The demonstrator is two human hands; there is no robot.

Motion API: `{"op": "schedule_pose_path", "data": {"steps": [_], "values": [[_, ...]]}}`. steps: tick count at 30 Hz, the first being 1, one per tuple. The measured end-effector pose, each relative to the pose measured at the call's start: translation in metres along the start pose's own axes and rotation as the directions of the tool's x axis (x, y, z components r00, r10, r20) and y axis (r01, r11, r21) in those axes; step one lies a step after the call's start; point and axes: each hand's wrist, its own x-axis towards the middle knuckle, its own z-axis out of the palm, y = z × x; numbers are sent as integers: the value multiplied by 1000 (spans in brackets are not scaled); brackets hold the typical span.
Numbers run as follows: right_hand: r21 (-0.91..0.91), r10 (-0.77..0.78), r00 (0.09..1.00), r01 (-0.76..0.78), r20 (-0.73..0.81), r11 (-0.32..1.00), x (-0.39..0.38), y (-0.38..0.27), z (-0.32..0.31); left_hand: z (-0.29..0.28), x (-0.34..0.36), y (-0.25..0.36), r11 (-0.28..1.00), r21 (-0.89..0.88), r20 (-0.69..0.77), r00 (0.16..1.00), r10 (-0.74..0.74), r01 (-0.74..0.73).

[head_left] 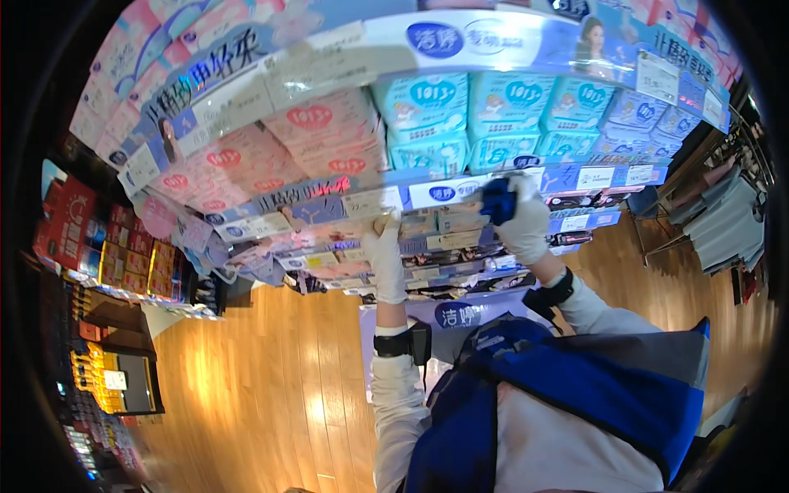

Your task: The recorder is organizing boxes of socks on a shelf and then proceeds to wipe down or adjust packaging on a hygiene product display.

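Note:
My right hand [526, 228], in a white glove, is closed on a dark blue cloth [498, 202]. The cloth is bunched up against the front label strip [444, 193] of a shelf. My left hand [385, 242], gloved in white too, has its fingers curled at the same strip, further left, where a clear cover catches the light. Just above the strip stand turquoise packs [426, 107] in stacked rows. Pink packs [316, 131] fill the shelf to their left. Part of the cloth is hidden by my right fingers.
Lower shelves with more packs [444, 222] lie beneath my hands. Overhead runs a wide white label strip [534, 49]. Clothes hang on a rack [723, 214] at the right. Boxes fill a display [123, 255] at the left, above a wooden floor [271, 386].

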Motion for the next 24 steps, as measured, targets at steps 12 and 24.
{"op": "schedule_pose_path", "data": {"steps": [12,24], "values": [[717,-14,719,-694,695,-60,16,-73,36,-8,13,10,999,-29,161,986,-34,39],[885,492,774,-465,398,16,-3,-57,5,-39,17,16,986,-18,319,936,-150,164]]}}
